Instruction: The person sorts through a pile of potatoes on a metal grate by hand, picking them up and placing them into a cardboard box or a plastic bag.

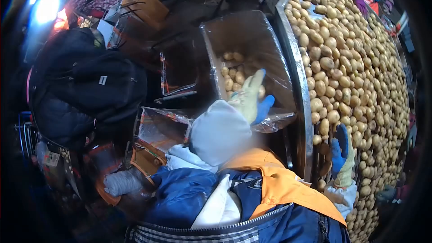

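My left hand (246,98), in a cream knit glove with blue-coated fingers, reaches over a plastic-lined cardboard box (281,69). Its fingers are stretched and the thumb stands apart. Several potatoes (231,74) lie inside the box beyond it, and one shows between fingers and thumb. At the near edge of a metal-rimmed table (298,69), my right hand (343,157) wears the same kind of glove, its blue fingers extended and thumb apart. A broad layer of loose potatoes (346,76) surrounds it.
Left of the box stands a dark metal frame (162,74). Nearer me is another plastic-lined box (162,126). A black backpack (103,81) is farther left, below a bright lamp (47,6). Another person's gloved hand (387,193) is at the table's far right side.
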Demonstrator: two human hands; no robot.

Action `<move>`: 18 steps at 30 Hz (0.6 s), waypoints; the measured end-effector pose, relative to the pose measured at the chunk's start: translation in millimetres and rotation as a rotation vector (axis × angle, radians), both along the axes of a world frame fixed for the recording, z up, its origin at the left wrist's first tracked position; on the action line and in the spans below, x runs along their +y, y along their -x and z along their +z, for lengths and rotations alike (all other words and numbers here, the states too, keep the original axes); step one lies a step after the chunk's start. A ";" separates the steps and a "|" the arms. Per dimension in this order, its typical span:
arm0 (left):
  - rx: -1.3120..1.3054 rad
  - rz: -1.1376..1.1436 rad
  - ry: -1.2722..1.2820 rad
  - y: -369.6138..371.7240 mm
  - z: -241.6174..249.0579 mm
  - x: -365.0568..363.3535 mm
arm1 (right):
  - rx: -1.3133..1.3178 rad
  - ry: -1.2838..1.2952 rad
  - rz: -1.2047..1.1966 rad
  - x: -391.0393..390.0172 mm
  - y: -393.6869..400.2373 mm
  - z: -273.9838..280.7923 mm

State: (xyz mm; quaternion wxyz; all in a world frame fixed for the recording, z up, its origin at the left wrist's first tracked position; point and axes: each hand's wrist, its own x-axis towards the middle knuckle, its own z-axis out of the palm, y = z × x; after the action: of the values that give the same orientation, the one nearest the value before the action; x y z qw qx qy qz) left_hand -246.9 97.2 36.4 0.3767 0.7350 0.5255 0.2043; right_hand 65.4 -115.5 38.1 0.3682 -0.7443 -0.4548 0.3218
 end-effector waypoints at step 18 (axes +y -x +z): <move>-0.645 0.287 -0.406 34.6 -29.6 64.7 | -0.853 0.394 -0.695 -141.4 -106.2 -5.6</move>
State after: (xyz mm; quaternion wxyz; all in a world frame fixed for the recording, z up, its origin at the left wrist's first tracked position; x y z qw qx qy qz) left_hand -281.5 161.9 6.9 0.3369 0.6119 0.4268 0.5744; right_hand 171.6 -256.9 32.5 0.0910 -0.9681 -0.2237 -0.0675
